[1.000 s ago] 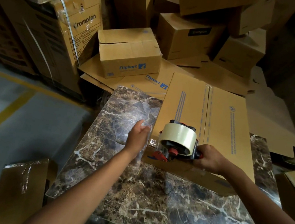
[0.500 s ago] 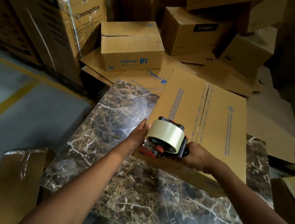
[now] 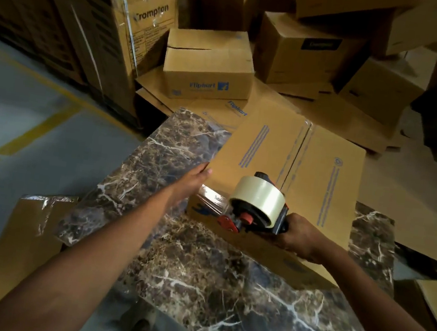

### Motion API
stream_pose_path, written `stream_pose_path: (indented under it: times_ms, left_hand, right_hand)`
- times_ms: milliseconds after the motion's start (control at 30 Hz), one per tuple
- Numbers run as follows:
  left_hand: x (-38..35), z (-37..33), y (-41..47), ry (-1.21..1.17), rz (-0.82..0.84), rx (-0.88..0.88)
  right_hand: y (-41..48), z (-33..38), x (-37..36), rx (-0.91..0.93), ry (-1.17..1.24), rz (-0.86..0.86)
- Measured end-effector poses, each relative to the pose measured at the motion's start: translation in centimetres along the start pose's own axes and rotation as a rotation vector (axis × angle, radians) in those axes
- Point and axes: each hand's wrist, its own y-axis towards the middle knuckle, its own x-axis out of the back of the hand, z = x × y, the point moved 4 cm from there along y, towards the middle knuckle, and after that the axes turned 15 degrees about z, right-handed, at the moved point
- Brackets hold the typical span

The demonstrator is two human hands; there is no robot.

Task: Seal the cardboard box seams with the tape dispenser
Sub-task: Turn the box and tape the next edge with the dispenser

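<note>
A closed cardboard box (image 3: 319,161) with blue print lies on the marble table (image 3: 214,283), its centre seam running away from me. My right hand (image 3: 298,237) grips the handle of a black and red tape dispenser (image 3: 255,207) with a clear tape roll, held at the box's near left corner. A shiny strip of tape (image 3: 211,196) stretches from the dispenser over that corner. My left hand (image 3: 196,180) lies with straight fingers against the box's left edge, on the tape.
A small Flipkart box (image 3: 209,65) stands on flattened cartons behind the table. Stacked Crompton cartons (image 3: 134,31) rise at the back left, more boxes at the back right. A taped carton (image 3: 25,227) sits low left of the table. Grey floor with a yellow line is on the left.
My left hand has moved from the marble onto the box's left edge, and tape now lies over the corner. The dispenser shifted slightly right along the near edge.
</note>
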Motion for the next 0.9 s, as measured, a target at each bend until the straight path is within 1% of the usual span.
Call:
stream_pose_path:
  times_ms: [67, 133, 167, 200, 233, 300, 333, 367, 433, 567, 733, 833, 900]
  left_hand:
    - [0.1, -0.4, -0.4, 0.210, -0.108, -0.067]
    - [-0.3, -0.9, -1.5, 0.587, -0.258, -0.159]
    - [-1.2, -1.0, -2.2, 0.784, -0.301, -0.219]
    - [-2.3, -0.9, -3.0, 0.936, -0.280, -0.270]
    - [-3.7, -0.7, -3.8, 1.050, -0.215, -0.294]
    - [-5.6, 0.6, -4.5, 1.226, -0.075, -0.331]
    - [-5.9, 1.2, -4.6, 1.290, -0.056, -0.325]
    - [-5.9, 1.6, -4.5, 1.340, -0.063, -0.308]
    - [-5.9, 1.5, -4.6, 1.403, -0.128, -0.313]
    - [-6.3, 0.9, -4.9, 1.374, -0.190, -0.345]
    - [-6.5, 0.8, -4.9, 1.360, -0.152, -0.401]
    - [-6.4, 1.2, -4.8, 1.350, -0.170, -0.391]
    - [-6.5, 1.5, -4.7, 1.377, -0.186, -0.340]
  right_hand:
    - [-0.1, 0.3, -0.1, 0.022, 0.021, -0.003]
    - [-0.4, 0.6, 0.0, 0.030, 0.037, -0.007]
    - [-0.5, 0.8, 0.0, 0.038, 0.038, -0.007]
    - [-0.6, 0.8, -0.1, 0.047, 0.033, -0.007]
    - [-0.6, 0.9, -0.1, 0.053, 0.024, -0.006]
    - [-0.7, 1.0, -0.2, 0.068, 0.028, -0.009]
    - [-0.7, 1.0, -0.1, 0.074, 0.031, -0.009]
    - [-0.6, 0.9, -0.1, 0.076, 0.026, -0.007]
    - [-0.5, 0.6, -0.1, 0.072, -0.008, -0.007]
    - [-0.9, 0.4, 0.0, 0.079, -0.052, -0.001]
    - [-2.5, -2.1, 0.9, 0.044, -0.051, 0.013]
    - [-3.9, -4.0, 1.0, 0.016, -0.043, -0.002]
    - [-4.4, -4.4, 0.7, 0.023, -0.011, -0.019]
